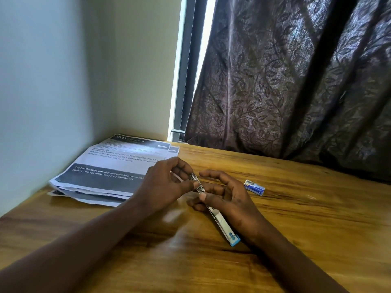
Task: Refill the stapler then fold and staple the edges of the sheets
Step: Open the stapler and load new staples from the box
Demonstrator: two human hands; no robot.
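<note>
A long slim stapler (220,220), silver with a light blue rear end, lies slanted between my hands over the wooden table (296,240). My right hand (230,199) holds it around the middle, thumb on top. My left hand (167,182) pinches the front end of the stapler between thumb and fingers, where a thin metal strip shows. A small blue and white staple box (254,187) lies on the table just right of my right hand. A stack of printed sheets (110,172) with dark bands rests at the left, partly behind my left hand.
A pale wall runs along the table's left side and corner. A dark patterned curtain (296,81) hangs over the table's back right edge, with a bright window strip (179,81) beside it.
</note>
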